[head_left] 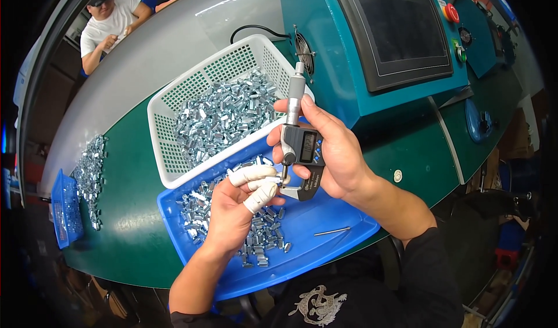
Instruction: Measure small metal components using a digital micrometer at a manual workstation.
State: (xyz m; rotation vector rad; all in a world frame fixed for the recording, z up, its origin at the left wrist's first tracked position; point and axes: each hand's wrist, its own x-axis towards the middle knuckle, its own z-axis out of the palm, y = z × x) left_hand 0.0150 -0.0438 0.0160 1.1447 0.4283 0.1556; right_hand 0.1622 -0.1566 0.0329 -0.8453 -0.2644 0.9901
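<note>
left hand (pixel 235 209) pinches small metal part (pixel 283 178) into micrometer (pixel 299 148) gap (fingertips taped for grip) | right hand (pixel 334 151) wraps micrometer upright, display facing up | blue tray (pixel 325 212) beneath catches parts

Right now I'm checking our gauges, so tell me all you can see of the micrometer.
The digital micrometer is grey metal with a dark display body and a silver thimble pointing up. It stands nearly upright above the blue tray. The right hand grips its frame, and the left hand, fingers taped white, holds a small part at its anvil.

Green bench (pixel 133 212): blue tray (pixel 325 223), white basket (pixel 168 110), loose metal parts (pixel 90 177), small blue basket (pixel 61 212).
</note>
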